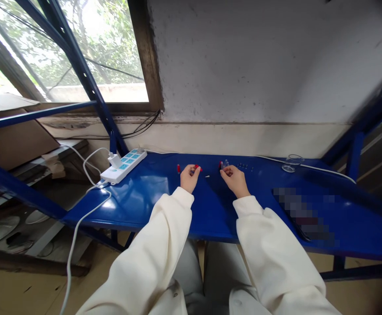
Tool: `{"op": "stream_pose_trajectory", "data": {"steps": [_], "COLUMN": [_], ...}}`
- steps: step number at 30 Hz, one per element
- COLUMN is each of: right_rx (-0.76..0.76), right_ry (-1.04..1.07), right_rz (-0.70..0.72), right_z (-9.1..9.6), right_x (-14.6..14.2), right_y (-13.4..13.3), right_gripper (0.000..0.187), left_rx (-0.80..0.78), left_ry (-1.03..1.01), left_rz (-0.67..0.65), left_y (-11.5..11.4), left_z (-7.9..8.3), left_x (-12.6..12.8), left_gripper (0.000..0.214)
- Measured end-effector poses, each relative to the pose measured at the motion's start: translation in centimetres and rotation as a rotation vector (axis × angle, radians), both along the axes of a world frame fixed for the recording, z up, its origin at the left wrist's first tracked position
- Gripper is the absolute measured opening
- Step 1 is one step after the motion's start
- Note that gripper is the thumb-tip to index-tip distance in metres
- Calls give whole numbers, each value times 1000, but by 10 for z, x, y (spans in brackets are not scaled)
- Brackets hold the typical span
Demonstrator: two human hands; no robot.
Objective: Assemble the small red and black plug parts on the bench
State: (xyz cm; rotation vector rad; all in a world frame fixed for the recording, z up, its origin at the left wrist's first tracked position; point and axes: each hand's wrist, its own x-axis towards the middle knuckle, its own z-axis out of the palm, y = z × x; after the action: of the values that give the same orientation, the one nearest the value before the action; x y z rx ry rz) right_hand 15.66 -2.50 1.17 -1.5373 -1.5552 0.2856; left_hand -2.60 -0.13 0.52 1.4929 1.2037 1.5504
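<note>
Both of my arms, in cream sleeves, reach over a blue metal table (151, 201). My left hand (189, 176) is curled, its fingertips pinching a small red piece (197, 168). Another small red piece (178, 168) stands on the table just left of that hand. My right hand (234, 178) is curled too, with a small red and clear part (223, 164) at its fingertips. A row of tiny dark parts (245, 166) lies on the table just right of it.
A white power strip (123, 166) with blue sockets and a white cable lies at the table's left back corner. A small clear dish (291, 162) sits at the back right. A flat dark object (304, 214) lies right of my right arm. Wall and window stand behind.
</note>
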Motion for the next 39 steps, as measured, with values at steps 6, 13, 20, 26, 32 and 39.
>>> {"op": "stream_pose_trajectory", "data": {"steps": [6, 13, 20, 26, 32, 39], "right_rx": [-239, -226, -263, -303, -318, -406], "right_ry": [-75, -224, -281, -294, -307, -331], "right_rz": [-111, -242, -268, -260, -257, -273], "right_z": [-7, -16, -19, -18, -18, -15], "right_x": [18, 17, 11, 11, 11, 9], "right_y": [4, 7, 10, 11, 12, 12], "right_gripper": [10, 16, 20, 21, 23, 23], "left_rx": [101, -3, 87, 53, 50, -20], "left_ry": [369, 516, 668, 716, 770, 946], "left_rz": [-123, -168, -31, -18, 14, 46], "left_y": [7, 15, 17, 19, 18, 13], "left_z": [5, 4, -9, -17, -14, -8], "left_x": [27, 61, 78, 77, 79, 79], "left_gripper": [16, 9, 10, 10, 10, 18]}}
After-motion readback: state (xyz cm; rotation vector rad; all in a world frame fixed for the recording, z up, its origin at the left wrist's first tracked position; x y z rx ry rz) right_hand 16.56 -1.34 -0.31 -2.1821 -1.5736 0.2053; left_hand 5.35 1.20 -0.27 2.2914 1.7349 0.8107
